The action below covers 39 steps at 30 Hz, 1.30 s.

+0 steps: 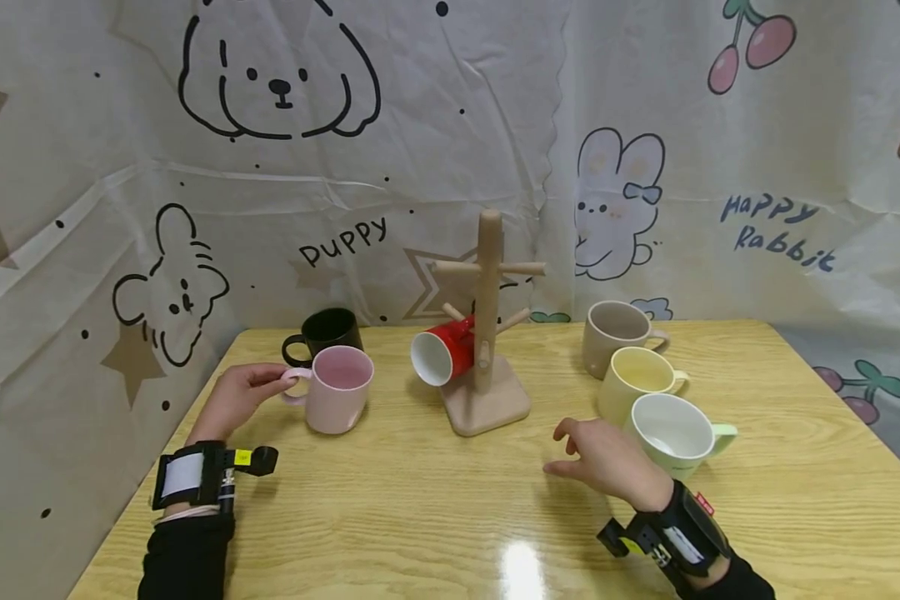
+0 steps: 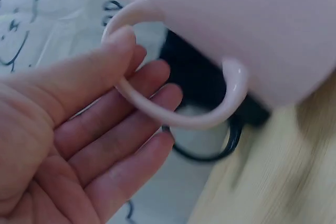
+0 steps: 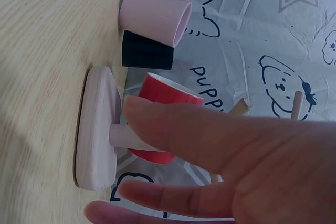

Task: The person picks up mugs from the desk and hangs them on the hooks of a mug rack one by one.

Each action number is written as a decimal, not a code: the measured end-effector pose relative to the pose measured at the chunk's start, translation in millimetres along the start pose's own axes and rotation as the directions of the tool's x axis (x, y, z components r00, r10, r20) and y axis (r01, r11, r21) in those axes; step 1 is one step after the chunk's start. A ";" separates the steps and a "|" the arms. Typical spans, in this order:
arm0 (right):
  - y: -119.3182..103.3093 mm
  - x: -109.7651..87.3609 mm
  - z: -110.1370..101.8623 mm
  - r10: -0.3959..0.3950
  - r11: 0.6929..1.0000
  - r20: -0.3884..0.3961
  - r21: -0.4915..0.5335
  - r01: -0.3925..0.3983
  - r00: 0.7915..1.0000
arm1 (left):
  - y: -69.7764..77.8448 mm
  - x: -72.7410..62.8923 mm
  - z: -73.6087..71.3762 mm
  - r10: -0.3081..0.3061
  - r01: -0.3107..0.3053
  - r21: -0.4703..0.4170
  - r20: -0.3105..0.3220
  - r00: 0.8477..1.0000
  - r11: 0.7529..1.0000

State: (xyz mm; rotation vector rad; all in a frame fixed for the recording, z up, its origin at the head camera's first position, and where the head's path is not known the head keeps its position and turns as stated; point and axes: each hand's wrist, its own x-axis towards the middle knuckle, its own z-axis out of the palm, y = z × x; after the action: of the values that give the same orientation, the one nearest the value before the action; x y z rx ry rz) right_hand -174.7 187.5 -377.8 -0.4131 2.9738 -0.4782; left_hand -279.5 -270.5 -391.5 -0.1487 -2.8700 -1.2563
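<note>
Left-wrist alone shows fingers [image 2: 121, 136] seemingly behind pink handle [image 2: 197, 121].

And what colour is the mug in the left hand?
The mug is pink, clearest in the head view.

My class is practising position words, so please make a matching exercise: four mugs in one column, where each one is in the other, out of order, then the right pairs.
Mugs
1. Black mug
2. Yellow mug
3. Red mug
4. Pink mug

Places, as the head view shows them
A. Between the taupe mug and the pale green mug
B. Held by its handle in the left hand
C. Behind the pink mug
D. On the wooden mug tree

Right pairs: 1-C, 2-A, 3-D, 4-B
</note>
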 end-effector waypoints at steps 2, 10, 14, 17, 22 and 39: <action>-0.4 0.1 0.3 -0.004 1.000 0.002 0.003 0.004 1.000 | 0.9 -2.9 2.1 -0.019 0.020 -0.075 0.020 1.000 0.997; -2.0 0.1 1.6 -0.001 1.000 0.017 0.010 0.001 1.000 | 2.1 -11.8 10.2 0.027 -0.031 -0.064 -0.048 0.998 0.997; -2.2 0.2 1.6 0.004 1.000 0.020 0.011 -0.004 1.000 | 8.6 -16.4 12.9 0.042 -0.046 -0.053 -0.073 0.996 0.998; -2.9 -0.1 1.4 0.006 1.000 0.015 0.013 -0.006 1.000 | 13.7 -20.3 12.8 0.035 -0.040 -0.082 -0.065 0.997 0.996; -3.4 -0.7 1.2 0.001 1.000 0.011 0.005 -0.001 1.000 | 20.6 -26.2 13.6 0.050 -0.054 -0.133 -0.033 0.998 0.990; -3.2 0.3 1.4 0.019 1.000 0.033 0.005 -0.019 0.999 | 67.9 -41.2 49.0 0.239 -0.175 -0.376 0.130 0.962 0.910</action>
State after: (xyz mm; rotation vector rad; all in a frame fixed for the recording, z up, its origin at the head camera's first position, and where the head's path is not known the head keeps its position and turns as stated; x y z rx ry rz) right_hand -174.0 184.1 -378.0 -0.3880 2.9417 -0.4723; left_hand -230.8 -192.2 -376.8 -0.5767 -2.6244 -1.7885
